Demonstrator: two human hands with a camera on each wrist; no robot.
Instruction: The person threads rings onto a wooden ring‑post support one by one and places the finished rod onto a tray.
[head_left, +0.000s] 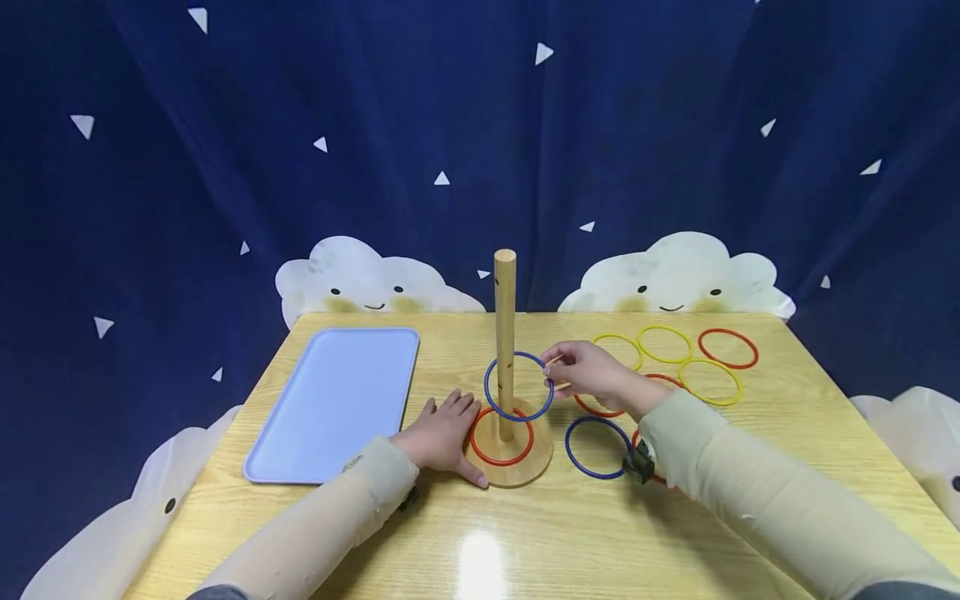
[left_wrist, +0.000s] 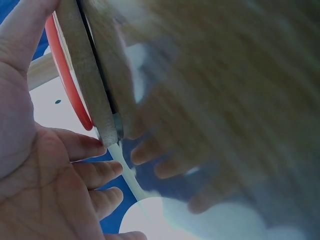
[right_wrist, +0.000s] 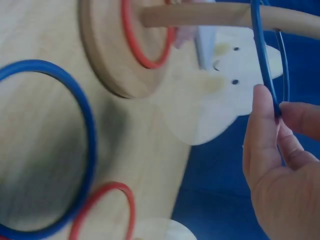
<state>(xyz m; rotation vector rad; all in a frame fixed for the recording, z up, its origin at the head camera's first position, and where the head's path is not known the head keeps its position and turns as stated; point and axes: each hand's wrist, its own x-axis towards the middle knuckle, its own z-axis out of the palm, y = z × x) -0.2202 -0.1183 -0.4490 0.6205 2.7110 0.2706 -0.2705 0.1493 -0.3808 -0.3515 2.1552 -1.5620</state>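
Note:
My right hand (head_left: 588, 371) pinches a blue ring (right_wrist: 263, 55) between thumb and fingers. The ring encircles the wooden post (head_left: 505, 317), held above the round wooden base (head_left: 543, 454). Around the foot of the post, a red ring (head_left: 501, 463) lies on the base. My left hand (head_left: 444, 435) rests at the base's left side, its thumb by the near edge and its fingers extended; its palm shows in the left wrist view. Another blue ring (head_left: 595, 476) lies on the table right of the base, partly behind the dark device on my right wrist.
A pale blue tray (head_left: 337, 400) lies at the left of the table (head_left: 540, 542). Toward the back right lie yellow rings (head_left: 708, 402) and a red ring (head_left: 729, 366). More red rings are partly hidden under my right arm. Behind the table hangs a dark blue curtain (head_left: 390, 100).

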